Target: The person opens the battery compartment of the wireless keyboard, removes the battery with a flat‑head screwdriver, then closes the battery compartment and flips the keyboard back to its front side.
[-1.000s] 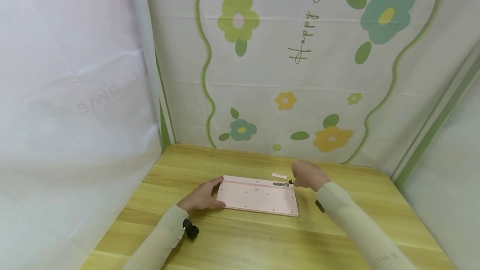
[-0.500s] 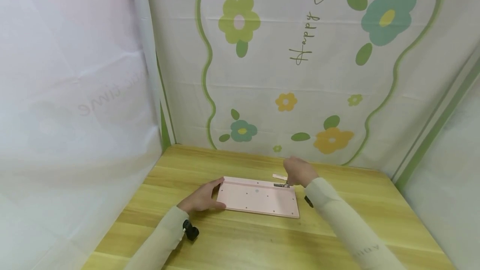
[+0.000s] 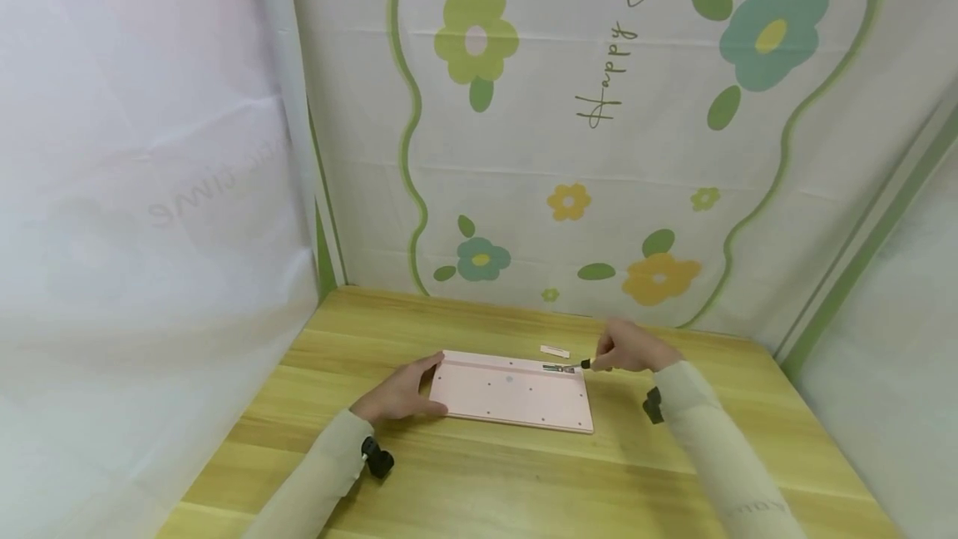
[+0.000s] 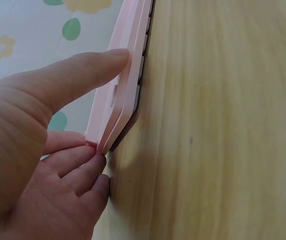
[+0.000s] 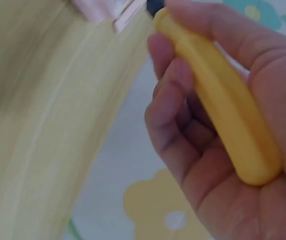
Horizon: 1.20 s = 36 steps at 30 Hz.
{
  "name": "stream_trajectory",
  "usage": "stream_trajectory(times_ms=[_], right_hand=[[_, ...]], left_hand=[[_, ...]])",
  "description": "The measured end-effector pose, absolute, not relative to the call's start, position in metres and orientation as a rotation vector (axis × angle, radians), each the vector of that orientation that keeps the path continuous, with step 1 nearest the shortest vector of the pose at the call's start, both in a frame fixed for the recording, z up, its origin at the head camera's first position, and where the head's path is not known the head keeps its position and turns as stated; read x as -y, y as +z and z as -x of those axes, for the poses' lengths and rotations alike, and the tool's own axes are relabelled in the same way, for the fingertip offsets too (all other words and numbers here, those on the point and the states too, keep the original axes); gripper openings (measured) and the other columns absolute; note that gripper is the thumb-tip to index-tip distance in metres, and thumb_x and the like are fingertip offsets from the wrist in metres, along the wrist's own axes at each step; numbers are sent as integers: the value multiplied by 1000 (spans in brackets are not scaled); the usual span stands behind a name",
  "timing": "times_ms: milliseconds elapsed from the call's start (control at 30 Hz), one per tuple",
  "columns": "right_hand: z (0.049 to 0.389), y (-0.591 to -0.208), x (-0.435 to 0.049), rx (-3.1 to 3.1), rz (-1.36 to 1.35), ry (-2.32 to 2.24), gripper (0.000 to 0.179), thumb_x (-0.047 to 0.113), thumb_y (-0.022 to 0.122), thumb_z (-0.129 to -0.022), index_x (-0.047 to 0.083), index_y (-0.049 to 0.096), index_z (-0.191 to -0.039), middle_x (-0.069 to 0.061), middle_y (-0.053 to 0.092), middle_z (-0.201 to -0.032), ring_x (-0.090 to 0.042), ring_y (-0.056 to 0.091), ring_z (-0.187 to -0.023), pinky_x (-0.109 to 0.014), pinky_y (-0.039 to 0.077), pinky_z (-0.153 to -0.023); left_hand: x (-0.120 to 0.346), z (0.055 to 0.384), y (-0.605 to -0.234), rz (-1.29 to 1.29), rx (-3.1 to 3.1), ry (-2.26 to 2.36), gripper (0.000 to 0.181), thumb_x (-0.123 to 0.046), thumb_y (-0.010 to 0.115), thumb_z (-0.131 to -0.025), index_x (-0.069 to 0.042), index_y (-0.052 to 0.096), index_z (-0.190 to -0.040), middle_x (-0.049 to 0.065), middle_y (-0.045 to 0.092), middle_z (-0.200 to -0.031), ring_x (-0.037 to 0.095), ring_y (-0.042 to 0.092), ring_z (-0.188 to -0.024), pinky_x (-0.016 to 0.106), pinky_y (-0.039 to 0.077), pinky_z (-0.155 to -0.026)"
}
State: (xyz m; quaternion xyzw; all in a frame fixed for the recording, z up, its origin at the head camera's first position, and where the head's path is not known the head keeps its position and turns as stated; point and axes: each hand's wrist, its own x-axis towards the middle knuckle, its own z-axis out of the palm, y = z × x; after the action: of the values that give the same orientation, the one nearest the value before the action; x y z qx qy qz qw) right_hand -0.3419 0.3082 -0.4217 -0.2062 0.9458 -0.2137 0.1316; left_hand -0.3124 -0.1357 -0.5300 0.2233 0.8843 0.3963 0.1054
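Observation:
A pink keyboard point(image 3: 509, 398) lies face down on the wooden table, its key edges showing underneath in the left wrist view. My left hand point(image 3: 397, 392) grips its left end, thumb point(image 4: 90, 75) on the near edge and fingers round the far corner. In my right hand point(image 3: 632, 346) is a screwdriver with a yellow handle point(image 5: 223, 105) and a black collar point(image 3: 586, 364). Its thin shaft points left over the open battery compartment point(image 3: 557, 368) near the keyboard's far right corner. Metal contacts show inside that compartment.
Just behind the keyboard lies a small pink battery cover point(image 3: 555, 351). The wooden table point(image 3: 479, 481) ends at a white flower-printed curtain point(image 3: 524, 148) at the back. More white cloth point(image 3: 150, 148) hangs at both sides.
My right hand moved left over the compartment, tilting the screwdriver, then drew back to the right with the screwdriver lying flatter. My left hand kept its grip on the keyboard.

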Motion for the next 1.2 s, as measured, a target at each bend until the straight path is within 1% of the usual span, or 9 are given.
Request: stream_trajectory(times_ms=[133, 200, 267, 367, 500, 633, 800, 1000, 1200], right_hand=[[339, -439, -331, -2668, 584, -746, 31, 25, 76, -98, 8, 79, -73, -9, 78, -81, -7, 39, -53, -25, 40, -53], [338, -449, -339, -2627, 599, -812, 35, 26, 72, -101, 3, 81, -77, -16, 80, -91, -6, 38, -53, -24, 41, -52], [335, -457, -345, -2583, 611, -879, 38, 26, 69, -103, -3, 81, -81, -22, 80, -94, -5, 37, -53, -22, 40, -52], [331, -466, -349, -2535, 624, -971, 41, 24, 66, -106, -8, 79, -83, -27, 77, -88, -5, 40, -54, -21, 35, -50], [325, -472, -349, -2495, 598, -1044, 47, 24, 63, -107, -15, 73, -82, -20, 71, -76, -7, 40, -55, -21, 31, -50], [324, -474, -353, -2500, 565, -1069, 48, 26, 64, -107, -15, 71, -82, -16, 69, -76, -12, 49, -60, -24, 42, -53], [324, -473, -363, -2602, 509, -1022, 42, 29, 65, -106, -7, 76, -88, -18, 73, -87, -19, 61, -71, -32, 54, -63], [315, -473, -377, -2791, 314, -930, 37, 38, 68, -103, 2, 77, -98, -14, 73, -93, -19, 60, -79, -30, 51, -66], [305, -479, -388, -2963, 205, -891, 30, 34, 73, -100, 5, 74, -93, -8, 70, -94, -17, 55, -82, -31, 48, -69]], left_hand=[[136, 312, -530, -659, -2598, 1161, 103, -33, 90, -86, -1, 31, -165, 20, 35, -171, 41, 32, -159, 58, 31, -129], [135, 312, -530, -660, -2595, 1162, 103, -33, 90, -86, -1, 31, -165, 20, 35, -171, 41, 32, -159, 58, 31, -129], [135, 312, -531, -658, -2590, 1165, 103, -33, 90, -86, -1, 31, -165, 20, 35, -171, 41, 32, -159, 59, 30, -129], [134, 311, -531, -664, -2596, 1167, 103, -32, 90, -86, 0, 32, -164, 21, 35, -170, 42, 32, -159, 59, 31, -129], [134, 311, -531, -658, -2598, 1171, 103, -32, 90, -86, 0, 32, -164, 20, 35, -171, 42, 32, -159, 58, 30, -129], [135, 311, -531, -648, -2588, 1181, 103, -33, 89, -87, -1, 31, -165, 20, 33, -171, 41, 31, -160, 58, 30, -130], [135, 311, -531, -642, -2594, 1177, 103, -35, 89, -86, -2, 31, -165, 19, 34, -171, 42, 31, -160, 59, 30, -129], [135, 310, -529, -631, -2605, 1173, 103, -34, 90, -86, -3, 32, -165, 19, 35, -171, 41, 31, -159, 59, 30, -129], [135, 309, -528, -626, -2607, 1170, 103, -34, 90, -86, -3, 32, -165, 18, 35, -171, 41, 31, -159, 58, 30, -129]])
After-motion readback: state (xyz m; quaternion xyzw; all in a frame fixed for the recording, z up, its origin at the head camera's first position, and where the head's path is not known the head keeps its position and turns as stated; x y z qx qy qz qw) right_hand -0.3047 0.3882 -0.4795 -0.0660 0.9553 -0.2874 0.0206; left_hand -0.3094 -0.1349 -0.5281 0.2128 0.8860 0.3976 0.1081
